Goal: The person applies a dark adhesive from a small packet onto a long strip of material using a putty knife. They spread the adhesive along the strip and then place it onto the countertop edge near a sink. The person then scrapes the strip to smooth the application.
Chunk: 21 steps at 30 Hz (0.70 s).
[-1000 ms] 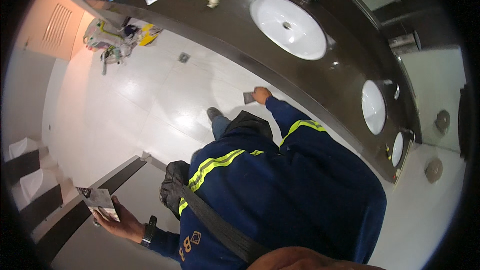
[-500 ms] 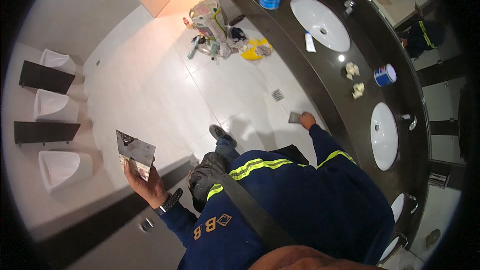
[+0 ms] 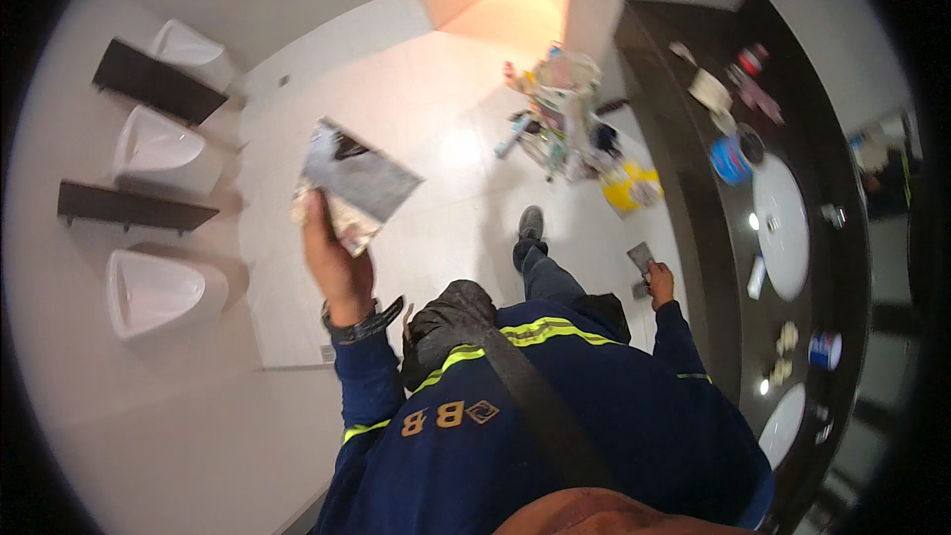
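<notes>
The left hand (image 3: 335,263) held a flat grey square tile (image 3: 357,181) raised over the pale floor (image 3: 436,228), grip pinching its edge. The right hand (image 3: 659,284) pinched a small grey flat piece (image 3: 641,257) beside the dark worktop (image 3: 693,188).

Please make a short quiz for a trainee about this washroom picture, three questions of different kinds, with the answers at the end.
1. True or false: the left hand holds a flat grey board raised above the floor.
2. What does the right hand hold? A) a bucket B) a small flat grey blade C) a bottle
3. Fill in: along the wall on the person's left hang three white ____.

Key: 1 true. 2 B, the small flat grey blade. 3 urinals, with dark dividers between them.
</notes>
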Each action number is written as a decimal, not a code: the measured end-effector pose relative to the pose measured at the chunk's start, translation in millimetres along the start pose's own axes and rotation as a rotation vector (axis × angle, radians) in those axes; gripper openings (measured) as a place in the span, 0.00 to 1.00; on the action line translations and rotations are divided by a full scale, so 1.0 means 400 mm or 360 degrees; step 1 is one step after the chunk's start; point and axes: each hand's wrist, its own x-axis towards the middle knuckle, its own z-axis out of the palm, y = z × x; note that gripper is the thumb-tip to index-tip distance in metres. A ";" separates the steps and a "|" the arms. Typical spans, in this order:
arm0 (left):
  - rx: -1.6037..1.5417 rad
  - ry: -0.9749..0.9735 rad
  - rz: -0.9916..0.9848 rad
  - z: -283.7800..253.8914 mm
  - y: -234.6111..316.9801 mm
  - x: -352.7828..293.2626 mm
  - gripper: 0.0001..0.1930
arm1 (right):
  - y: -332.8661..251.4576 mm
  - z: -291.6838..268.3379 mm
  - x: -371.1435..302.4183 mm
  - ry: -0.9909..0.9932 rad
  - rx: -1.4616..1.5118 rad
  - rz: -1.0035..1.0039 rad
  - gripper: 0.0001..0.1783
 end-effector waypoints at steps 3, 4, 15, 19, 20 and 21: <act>0.0072 0.0068 -0.0007 0.128 -0.058 0.144 0.23 | -0.337 0.178 0.133 -0.0242 0.0095 -0.0379 0.22; 0.0157 0.0135 0.0066 0.153 -0.076 0.197 0.24 | -0.479 0.272 0.147 -0.0337 0.0159 -0.0494 0.23; 0.0348 0.0009 0.0411 0.396 -0.142 0.667 0.24 | -1.612 0.756 -0.269 -0.1356 0.0460 -0.1473 0.11; 0.0345 -0.0199 0.0639 0.469 -0.201 0.833 0.22 | -1.726 0.871 -0.249 -0.1347 0.0435 -0.1434 0.13; 0.0379 -0.0257 0.0748 0.450 -0.194 0.886 0.22 | -1.750 0.911 -0.241 -0.1264 0.0419 -0.1488 0.13; 0.0467 -0.0337 0.0807 0.439 -0.196 0.937 0.23 | -1.770 0.948 -0.244 -0.1233 0.0464 -0.1469 0.13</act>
